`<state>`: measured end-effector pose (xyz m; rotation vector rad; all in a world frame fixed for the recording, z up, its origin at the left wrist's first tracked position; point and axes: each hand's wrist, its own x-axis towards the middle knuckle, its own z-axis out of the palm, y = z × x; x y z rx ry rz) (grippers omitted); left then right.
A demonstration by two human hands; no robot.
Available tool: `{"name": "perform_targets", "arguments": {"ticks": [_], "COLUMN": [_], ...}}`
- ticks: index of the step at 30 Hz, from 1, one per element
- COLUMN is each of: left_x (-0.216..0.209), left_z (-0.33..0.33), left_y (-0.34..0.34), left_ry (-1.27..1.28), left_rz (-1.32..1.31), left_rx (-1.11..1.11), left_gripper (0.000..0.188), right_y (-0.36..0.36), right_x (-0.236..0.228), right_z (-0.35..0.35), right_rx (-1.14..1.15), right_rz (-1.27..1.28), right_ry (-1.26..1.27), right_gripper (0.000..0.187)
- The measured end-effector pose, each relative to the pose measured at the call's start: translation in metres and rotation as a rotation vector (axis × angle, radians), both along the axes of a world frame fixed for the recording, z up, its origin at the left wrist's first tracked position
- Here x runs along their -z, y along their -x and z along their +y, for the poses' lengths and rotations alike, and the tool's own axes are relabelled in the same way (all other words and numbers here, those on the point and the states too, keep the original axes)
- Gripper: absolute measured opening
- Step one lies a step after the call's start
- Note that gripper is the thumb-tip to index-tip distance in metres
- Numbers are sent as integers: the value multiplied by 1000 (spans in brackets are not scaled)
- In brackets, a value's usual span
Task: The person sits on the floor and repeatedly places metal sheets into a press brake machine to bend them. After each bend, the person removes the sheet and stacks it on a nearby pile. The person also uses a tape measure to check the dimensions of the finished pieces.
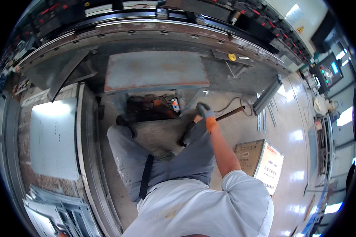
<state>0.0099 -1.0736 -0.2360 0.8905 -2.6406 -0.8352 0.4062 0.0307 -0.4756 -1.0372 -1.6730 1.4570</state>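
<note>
**Long dark metal press (158,34) ahead, thin brown round rod (232,113) beside the grey-gloved right hand (204,110)**

The press spans the far side. In front of it stands a low worktop (156,70) of grey steel with rusty edges; its front edge faces the person's spread knees, probably so that its top is within easy reach.

Left of that, a stained brown platform (47,182) carries a pale grey rectangular metal sheet (53,138). The sheet lies flat along the platform's right edge, likely so its whole face has support. Grey cut metal plates (63,213) overlap at the platform's near end, seemingly piled to save room.

A brown and white printed box (261,162) sits on the floor to the person's right, apparently out of the way of the legs.

The rod slants over the floor, off the worktop's near right corner, its far end pointing right and away. Its near end disappears at the wrist. The right hand, with an orange cuff, hangs low there with fingers seemingly curled; I cannot tell whether they grip the rod. The left hand is out of view, so its state cannot be told.
</note>
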Motion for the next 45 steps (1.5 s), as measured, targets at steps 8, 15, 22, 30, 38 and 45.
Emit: {"name": "perform_targets", "arguments": {"ticks": [8,15,22,30,38,45], "left_x": [106,157,136,91,69,53], "left_z": [193,488,559,676,739,639], "left_y": [-84,-127,-107,-122,-179,-204], "left_ry": [507,261,-21,-315,-1374,-1666], "left_rz": [213,-136,-131,13,-557,-488], "left_rx": [142,995,939,1064,1207,830], "left_gripper": [48,46,43,44,45,47], "right_y": [18,58,48,58,96,120], "right_x": [-154,-177,-179,-216,-224,-215], "right_z": [230,375,433,243,-188,-307], "right_rx": [539,699,483,-168,-836,-963], "right_rz": [-460,-885,-1060,816,8,-86], "right_ry": [-487,-687,-701,233,-369,-649], "right_gripper": [59,76,63,55,76,79]}}
